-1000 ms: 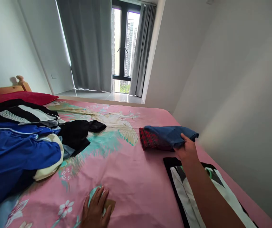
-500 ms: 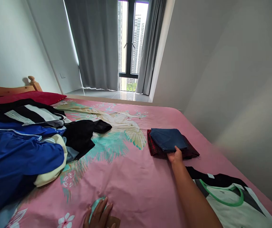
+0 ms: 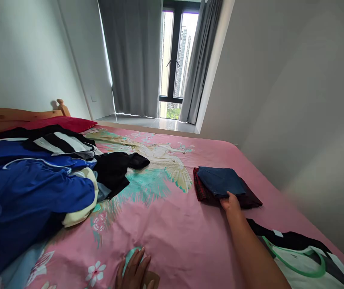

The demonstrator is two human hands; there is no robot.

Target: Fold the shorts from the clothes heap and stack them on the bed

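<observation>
My right hand [image 3: 230, 203] reaches forward to a folded blue garment [image 3: 221, 181] and its fingers pinch the near edge. That garment lies on top of a folded red plaid one [image 3: 201, 192] on the pink flowered bedsheet [image 3: 172, 224]. Fingers spread, my left hand [image 3: 134, 272] presses flat on the sheet at the bottom of the view. Under my right forearm lies a black, white and green shirt [image 3: 298, 257], spread flat.
A pile of unfolded clothes [image 3: 36, 180], blue, black, striped and cream, covers the bed's left side. A red pillow [image 3: 60, 123] and a wooden headboard [image 3: 15, 115] stand at the far left. A grey wall runs along the right; curtains and a window are ahead.
My right hand has laid the blue garment down flat on the red plaid one and stays at its near edge. The view has shifted left. My left hand has stayed on the sheet.
</observation>
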